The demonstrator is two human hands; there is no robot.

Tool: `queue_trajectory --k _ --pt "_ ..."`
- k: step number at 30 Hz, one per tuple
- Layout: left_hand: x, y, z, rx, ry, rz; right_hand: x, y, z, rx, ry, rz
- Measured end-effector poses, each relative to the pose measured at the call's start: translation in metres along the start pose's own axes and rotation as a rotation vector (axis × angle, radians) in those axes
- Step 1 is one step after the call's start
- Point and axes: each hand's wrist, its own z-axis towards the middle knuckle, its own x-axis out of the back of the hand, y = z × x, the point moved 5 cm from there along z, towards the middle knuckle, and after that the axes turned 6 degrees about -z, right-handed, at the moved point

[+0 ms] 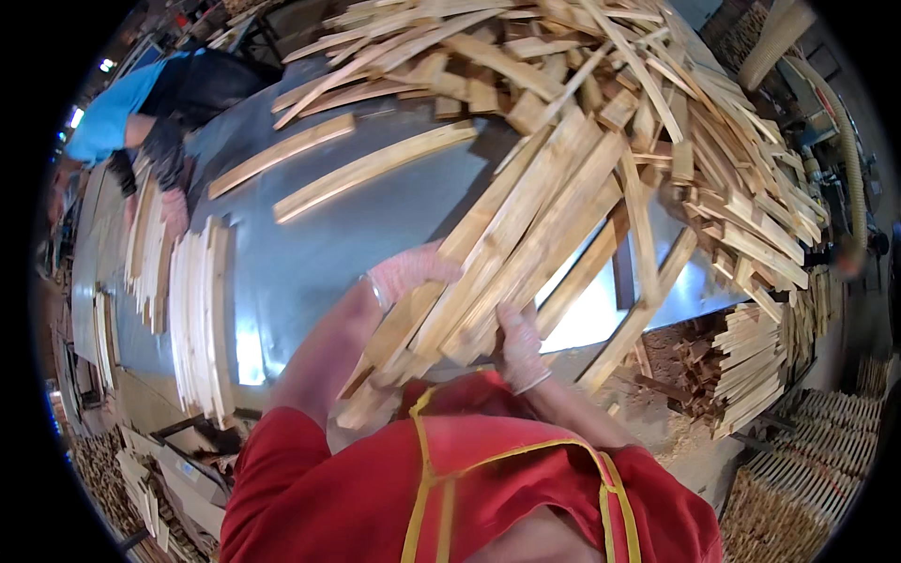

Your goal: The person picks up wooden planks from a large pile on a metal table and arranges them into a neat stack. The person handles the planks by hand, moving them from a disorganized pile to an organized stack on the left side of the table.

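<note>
Several long wooden slats (514,235) lie side by side as a bundle in front of me, slanting from the big wood pile down toward my waist. My left hand (413,273), in a pale pinkish work glove, is closed on the bundle's left edge. On its right edge, nearer my body, my gloved right hand (522,349) grips with the thumb on top. The lower slat ends jut out past my hands, close to my red apron. The fingers under the wood are hidden.
A metal-topped table (310,244) carries a large jumbled pile of slats (526,70), two separate slats (375,169) and a neat stack (202,319). At far left, a co-worker in blue (117,113) handles slats. More stacked wood (751,366) stands at right.
</note>
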Motion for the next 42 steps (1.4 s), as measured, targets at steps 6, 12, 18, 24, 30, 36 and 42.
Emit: queue_trajectory --k 6,12,18,24,30,36,42 --pt "0.091 -0.074 -0.216 -0.287 0.114 0.008 -0.120 0.131 -0.101 -0.030 -0.119 -0.218" --pt "0.152 -0.083 -0.329 -0.435 0.364 -0.294 -0.252 0.137 -0.074 0.132 -0.473 -0.765" --pt "0.223 -0.090 -0.333 -0.410 0.688 -0.338 -0.323 0.157 -0.001 0.171 -0.392 -1.547" --pt "0.274 -0.095 -0.402 0.076 1.414 0.144 -0.337 0.153 0.024 0.038 -0.563 -1.389" --pt "0.277 -0.049 -0.463 0.313 1.703 1.387 -0.344 0.172 0.031 0.042 -0.423 -1.286" --pt "0.302 -0.062 -0.473 0.257 1.582 1.447 -0.373 0.207 -0.029 -0.109 -0.447 -0.935" --pt "0.317 -0.097 -0.498 -0.150 1.648 1.238 -0.396 0.307 -0.101 0.192 -0.569 -1.606"
